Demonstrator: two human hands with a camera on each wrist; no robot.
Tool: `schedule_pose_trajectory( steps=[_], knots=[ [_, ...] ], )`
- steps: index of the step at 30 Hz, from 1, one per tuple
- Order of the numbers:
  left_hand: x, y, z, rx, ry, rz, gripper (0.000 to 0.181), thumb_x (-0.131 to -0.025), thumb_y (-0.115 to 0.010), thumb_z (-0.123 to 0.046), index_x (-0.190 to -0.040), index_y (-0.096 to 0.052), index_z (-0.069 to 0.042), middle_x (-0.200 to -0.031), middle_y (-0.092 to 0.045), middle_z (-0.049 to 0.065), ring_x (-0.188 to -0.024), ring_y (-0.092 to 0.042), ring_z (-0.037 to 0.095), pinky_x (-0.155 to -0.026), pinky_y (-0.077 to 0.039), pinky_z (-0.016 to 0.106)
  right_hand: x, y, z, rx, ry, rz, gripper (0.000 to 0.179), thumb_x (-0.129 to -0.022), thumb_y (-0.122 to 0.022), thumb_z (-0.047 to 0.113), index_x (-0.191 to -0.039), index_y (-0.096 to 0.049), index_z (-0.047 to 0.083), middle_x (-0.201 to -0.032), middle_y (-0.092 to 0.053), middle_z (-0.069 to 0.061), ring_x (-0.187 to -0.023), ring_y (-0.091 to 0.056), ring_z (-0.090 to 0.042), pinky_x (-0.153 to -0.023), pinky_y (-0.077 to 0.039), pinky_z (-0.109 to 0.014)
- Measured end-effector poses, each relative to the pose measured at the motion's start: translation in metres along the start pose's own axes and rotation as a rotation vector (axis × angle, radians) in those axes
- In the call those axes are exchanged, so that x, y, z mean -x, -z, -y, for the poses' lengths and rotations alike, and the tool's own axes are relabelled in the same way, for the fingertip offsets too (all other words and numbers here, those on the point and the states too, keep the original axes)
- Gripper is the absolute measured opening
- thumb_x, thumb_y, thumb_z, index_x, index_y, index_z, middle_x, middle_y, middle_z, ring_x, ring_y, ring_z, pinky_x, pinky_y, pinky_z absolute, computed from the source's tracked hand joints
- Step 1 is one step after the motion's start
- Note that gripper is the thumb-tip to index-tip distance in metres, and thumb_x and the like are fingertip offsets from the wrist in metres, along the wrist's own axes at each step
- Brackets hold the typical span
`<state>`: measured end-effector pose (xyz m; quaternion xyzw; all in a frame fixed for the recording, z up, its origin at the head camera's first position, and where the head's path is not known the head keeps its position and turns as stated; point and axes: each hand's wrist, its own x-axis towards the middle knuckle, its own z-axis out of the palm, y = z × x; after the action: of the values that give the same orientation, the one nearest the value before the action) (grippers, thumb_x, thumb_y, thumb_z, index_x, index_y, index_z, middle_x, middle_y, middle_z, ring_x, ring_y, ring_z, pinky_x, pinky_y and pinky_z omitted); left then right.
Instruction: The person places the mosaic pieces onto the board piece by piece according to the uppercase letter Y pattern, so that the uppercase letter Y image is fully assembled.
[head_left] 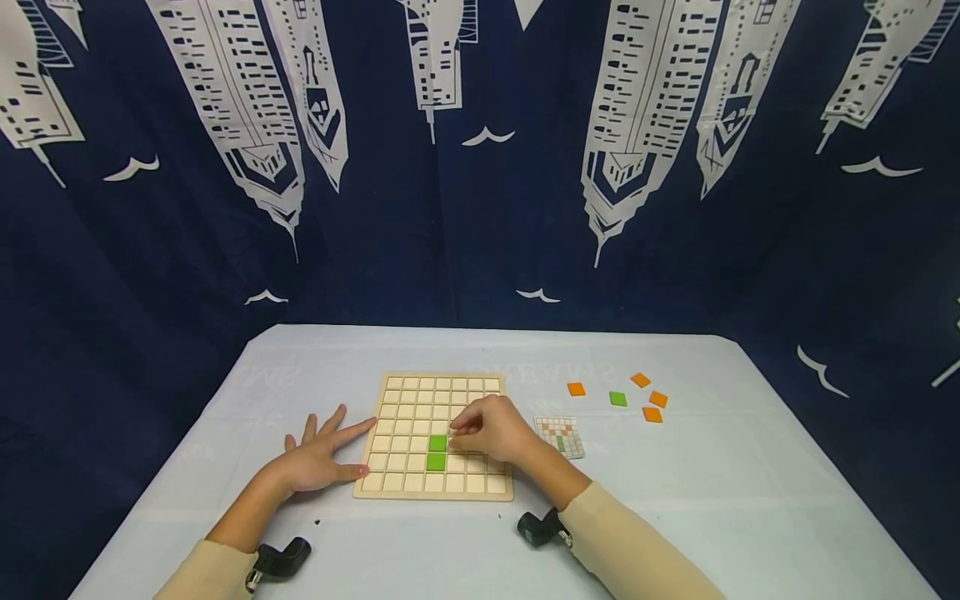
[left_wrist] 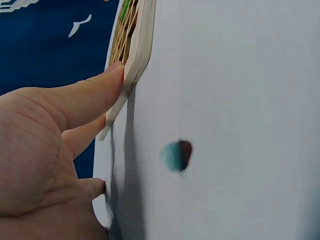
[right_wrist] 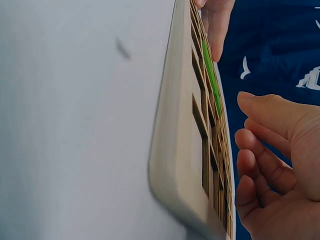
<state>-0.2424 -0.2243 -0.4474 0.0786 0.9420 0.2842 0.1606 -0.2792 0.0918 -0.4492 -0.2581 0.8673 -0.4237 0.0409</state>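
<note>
A wooden grid board (head_left: pixel 408 493) lies on the table, with two green square tiles, an upper tile (head_left: pixel 437 443) and a lower tile (head_left: pixel 436 462), in neighbouring cells of one column. My left hand (head_left: pixel 318 460) is spread at the board's left side, thumb and index fingertips against its edge; the left wrist view shows the thumb (left_wrist: pixel 95 95) on the frame. Over the right half of the board hovers my right hand (head_left: pixel 491 429), fingers loosely bent beside the upper green tile. In the right wrist view, nothing shows between the right thumb (right_wrist: pixel 270 112) and fingers.
Right of the board lies a small pattern card (head_left: pixel 559 437) with a printed grid, partly behind the right wrist. Farther right are several loose orange tiles (head_left: pixel 576 389) and one loose green tile (head_left: pixel 617 399). A dark blue patterned cloth (head_left: pixel 450 208) hangs behind the white table (head_left: pixel 675 483).
</note>
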Motion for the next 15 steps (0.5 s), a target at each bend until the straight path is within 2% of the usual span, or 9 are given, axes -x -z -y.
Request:
schedule_pose_trajectory(
  steps=[4,15],
  knots=[
    [0.000,0.000,0.000,0.002,0.003,-0.001,0.087,-0.081,-0.081,-0.048,-0.157,-0.043,-0.026,-0.169,-0.002,0.030,-0.149,0.019,0.063,-0.106,0.014,0.086,0.005,0.004,-0.003,-0.022,-0.017,-0.018,0.019,-0.082,-0.088,0.015,-0.097,-0.082,0.006,-0.086,-0.077,0.000,-0.075,-0.066,-0.007,-0.068,-0.055,-0.020],
    [0.001,-0.001,-0.001,-0.007,-0.005,-0.007,0.086,-0.082,-0.082,-0.048,-0.156,-0.045,-0.026,-0.169,-0.004,0.031,-0.149,0.017,0.064,-0.105,0.012,0.087,0.017,0.016,-0.012,-0.013,0.001,-0.076,0.019,-0.082,-0.088,0.018,-0.096,-0.082,0.007,-0.086,-0.075,0.001,-0.072,-0.060,-0.010,-0.063,-0.051,-0.022]
  ],
)
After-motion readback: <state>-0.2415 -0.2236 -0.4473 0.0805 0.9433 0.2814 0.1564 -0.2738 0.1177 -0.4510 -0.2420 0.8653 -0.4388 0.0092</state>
